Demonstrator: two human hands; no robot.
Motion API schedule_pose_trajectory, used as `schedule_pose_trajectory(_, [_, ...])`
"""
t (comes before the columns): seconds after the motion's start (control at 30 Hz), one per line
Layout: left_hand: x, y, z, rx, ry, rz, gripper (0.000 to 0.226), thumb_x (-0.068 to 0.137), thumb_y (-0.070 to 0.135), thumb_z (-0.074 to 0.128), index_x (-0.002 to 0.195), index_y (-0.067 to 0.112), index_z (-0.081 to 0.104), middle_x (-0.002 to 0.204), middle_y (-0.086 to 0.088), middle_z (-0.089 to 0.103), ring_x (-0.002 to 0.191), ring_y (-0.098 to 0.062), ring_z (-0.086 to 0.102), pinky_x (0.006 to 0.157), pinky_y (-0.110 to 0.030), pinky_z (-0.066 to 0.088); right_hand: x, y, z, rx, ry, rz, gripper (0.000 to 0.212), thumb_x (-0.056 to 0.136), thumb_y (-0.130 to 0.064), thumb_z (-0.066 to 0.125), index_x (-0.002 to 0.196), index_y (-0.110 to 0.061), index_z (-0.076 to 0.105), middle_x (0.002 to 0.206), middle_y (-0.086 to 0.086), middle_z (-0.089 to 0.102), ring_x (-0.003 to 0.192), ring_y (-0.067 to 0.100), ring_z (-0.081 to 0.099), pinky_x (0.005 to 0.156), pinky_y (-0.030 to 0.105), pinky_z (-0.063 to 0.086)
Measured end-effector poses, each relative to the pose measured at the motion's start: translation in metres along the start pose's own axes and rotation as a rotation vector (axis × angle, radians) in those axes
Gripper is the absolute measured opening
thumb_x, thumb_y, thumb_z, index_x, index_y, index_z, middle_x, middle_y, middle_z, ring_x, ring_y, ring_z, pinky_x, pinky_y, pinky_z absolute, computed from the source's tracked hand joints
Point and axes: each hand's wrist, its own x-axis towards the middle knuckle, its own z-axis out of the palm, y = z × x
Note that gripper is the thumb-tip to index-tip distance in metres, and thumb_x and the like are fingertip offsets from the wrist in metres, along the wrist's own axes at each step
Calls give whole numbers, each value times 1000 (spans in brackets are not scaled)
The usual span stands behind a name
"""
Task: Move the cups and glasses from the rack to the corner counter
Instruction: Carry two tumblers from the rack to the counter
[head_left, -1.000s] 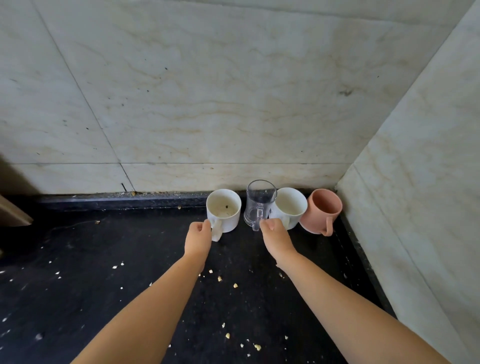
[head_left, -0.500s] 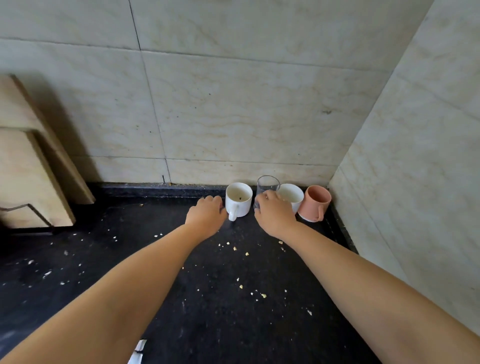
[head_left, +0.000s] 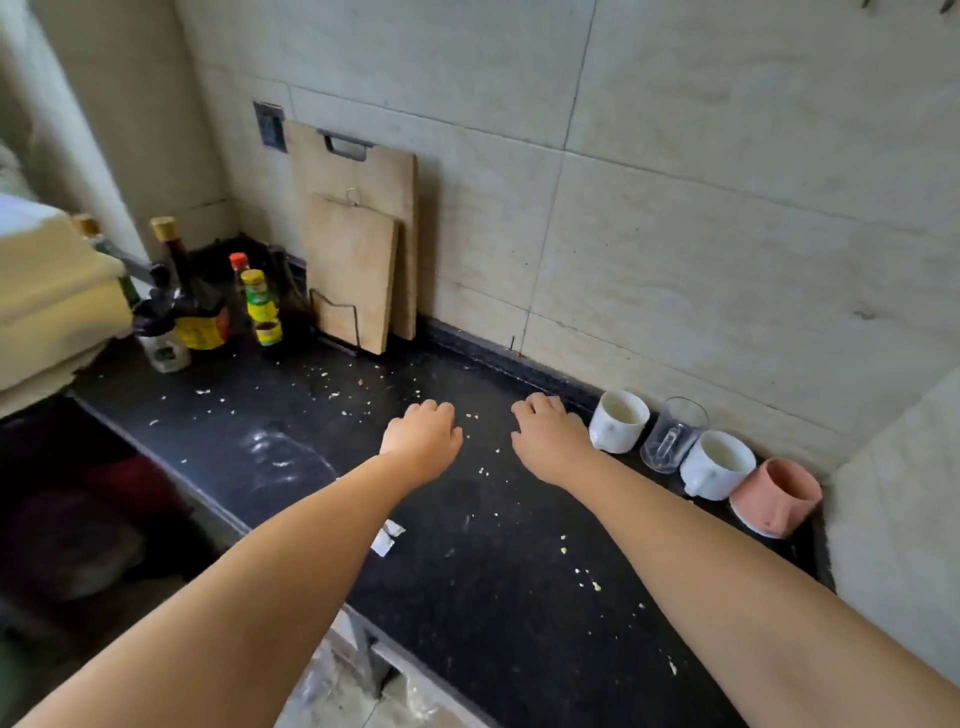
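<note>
change: both hands were at the mugs a second ago, left at the handle of the left white ceramic mug, right at the clear glass mug with handle; both are now let go and drawn back leftward over the black stone counter
left hand: released, nothing held, fingers loosely curled, palm down over the counter
right hand: released, nothing held, just beside the left white mug, contact cannot be told
cups row: four set upright along the back wall into the corner: left white mug, glass mug, second white ceramic mug, pink plastic mug; neighbours are close or touching
task meaning: this pair is judged as delivered; view is swung left, likely toward the rack, which is not seen here; how many cups remain cannot be told
edges: front counter edge runs diagonally under the forearms; raised black back lip behind the row; right wall closes the corner just beside the pink mug
open room: wide bare counter between the hands and the two wooden cutting boards leaning on the wall; only crumbs and a small white scrap lie there
clutter left: sauce bottles grouped at the far left, well apart from the cups
next slot: room for more cups is judged to be left of the left white mug, or in front of the row
</note>
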Motion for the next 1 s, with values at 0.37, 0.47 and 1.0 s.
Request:
schedule_pose_trajectory(0.37, [-184,-118,-32,-58,156,-480,30,95,31,39,109,10,54,118,-11,55,111,-33,51,88,-44,44,-57,-181,9,-80,-16,-469,37,98,-22,39,134,-13,38,140,11,38,128,30,37,95,42,40])
schedule_pose_trajectory(0.47, [-240,-148,-46,-100,237,-594,29,96,31,40,107,8,54,116,-13,55,109,-35,53,88,-44,45,-82,-240,3,-100,-9,-616,39,100,-27,37,135,-12,38,139,12,40,127,31,39,97,44,40])
schedule_pose_trajectory(1.0, [-647,-350,-99,-122,381,-1148,29,96,34,42,105,10,56,106,-11,57,99,-31,57,88,-45,51,-321,-606,34,-97,-55,-1100,37,99,-31,38,131,-13,44,133,12,45,125,30,42,96,45,40])
